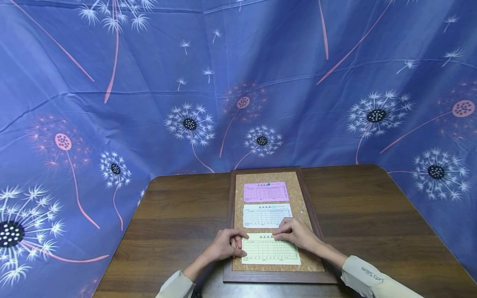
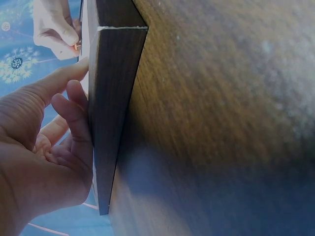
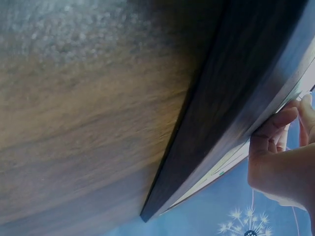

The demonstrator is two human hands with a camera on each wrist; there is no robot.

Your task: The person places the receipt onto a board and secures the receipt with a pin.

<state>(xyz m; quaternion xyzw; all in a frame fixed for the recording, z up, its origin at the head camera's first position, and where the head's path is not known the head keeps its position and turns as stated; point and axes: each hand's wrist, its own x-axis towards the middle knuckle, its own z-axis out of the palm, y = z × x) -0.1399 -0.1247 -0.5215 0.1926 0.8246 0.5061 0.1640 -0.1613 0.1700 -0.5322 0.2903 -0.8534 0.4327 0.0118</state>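
Note:
In the head view a pale yellow printed slip (image 1: 269, 250) lies at the bottom of a framed cork board (image 1: 238, 267). My right hand (image 1: 298, 234) pinches an orange push pin (image 1: 275, 235) between thumb and forefinger at the slip's top edge; the pin also shows in the left wrist view. At the slip's left edge rests my left hand (image 1: 225, 244), forefinger at the upper corner and thumb lower down. In the left wrist view the remaining fingers of that hand (image 2: 54, 132) bend beside the frame's dark side.
Above are a white slip (image 1: 264, 217) with a light green pin (image 1: 273, 206) and a pink slip (image 1: 264, 193) with a green pin (image 1: 268, 184). A clear pin-like object (image 1: 301, 211) sits on the cork at right. Under the board is a brown wooden table (image 1: 372, 215); a blue dandelion cloth (image 1: 149, 62) hangs behind.

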